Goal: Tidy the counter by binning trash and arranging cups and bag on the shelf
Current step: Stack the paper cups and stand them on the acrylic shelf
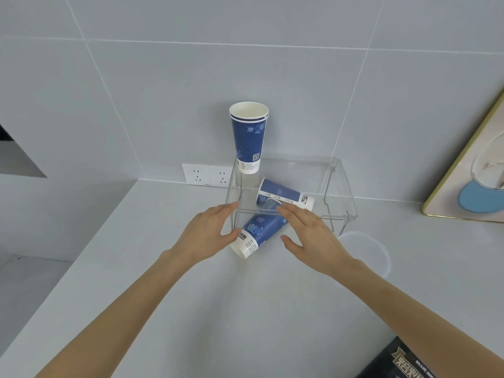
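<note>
A clear acrylic shelf stands on the grey counter against the tiled wall. Two nested blue paper cups stand upright on its top left. A second blue cup lies on its side under the shelf. A third blue cup lies on the counter at the shelf's front, white base towards me. My left hand is open just left of this cup, thumb at its base. My right hand is open just right of it, fingers spread. Neither hand grips the cup. A dark printed bag shows at the bottom right.
A clear plastic lid or tub lies on the counter right of my right wrist. A gold-framed picture leans on the wall at the right. Two wall sockets sit left of the shelf. The counter edge runs down the left.
</note>
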